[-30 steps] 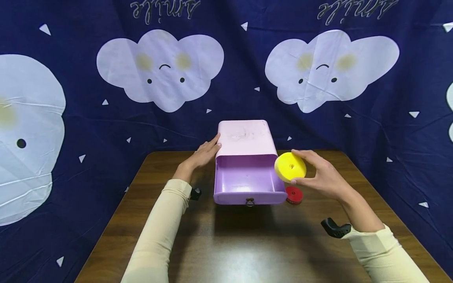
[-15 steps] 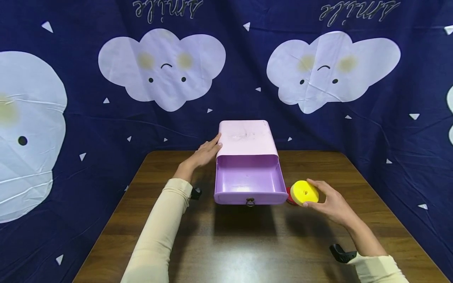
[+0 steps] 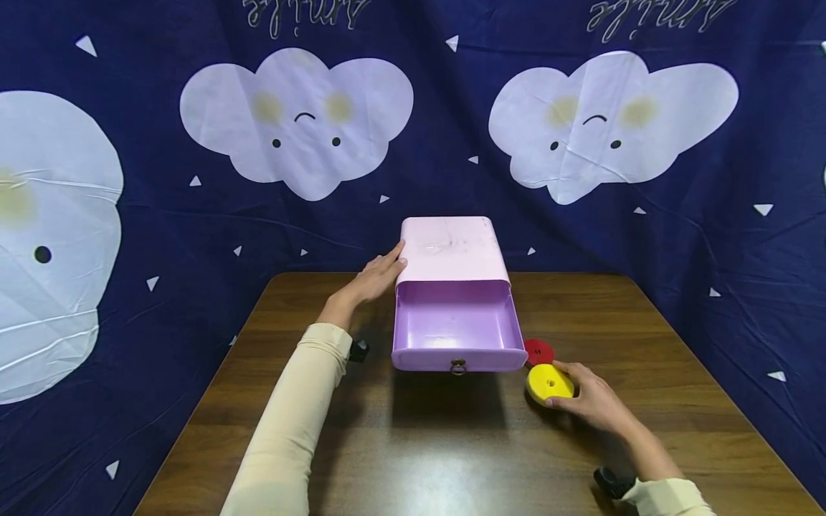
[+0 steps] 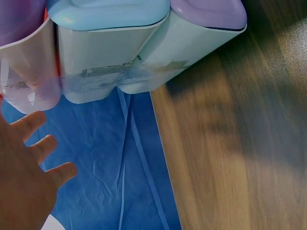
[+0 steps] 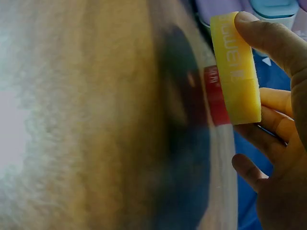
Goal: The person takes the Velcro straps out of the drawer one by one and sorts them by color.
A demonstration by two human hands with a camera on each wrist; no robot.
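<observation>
In the head view, a pink drawer box (image 3: pixel 454 251) stands at the table's far middle with its top purple drawer (image 3: pixel 459 360) pulled out. My left hand (image 3: pixel 373 279) rests against the box's left side, fingers extended. To the drawer's right, my right hand (image 3: pixel 596 401) pinches a round yellow disc (image 3: pixel 540 374) with a small centre hole by its edge. Low over or on the table, the yellow disc is just in front of a similar red disc (image 3: pixel 538 350). From the right wrist view, the thumb presses the lettered rim of the yellow disc (image 5: pixel 236 72), with the red disc (image 5: pixel 218 98) behind.
Lower blue (image 4: pixel 110 14) and purple (image 4: pixel 211 12) drawers show in the left wrist view. A brown wooden table (image 3: pixel 445 444) lies beneath everything. Behind it hangs a dark blue cloth (image 3: pixel 445 129) with clouds. A ring pull (image 3: pixel 458 367) hangs on the drawer front.
From beside the drawer's upper right, my right hand has lowered the yellow disc toward me and the table, in front of the red disc. My left hand has stayed on the box.
</observation>
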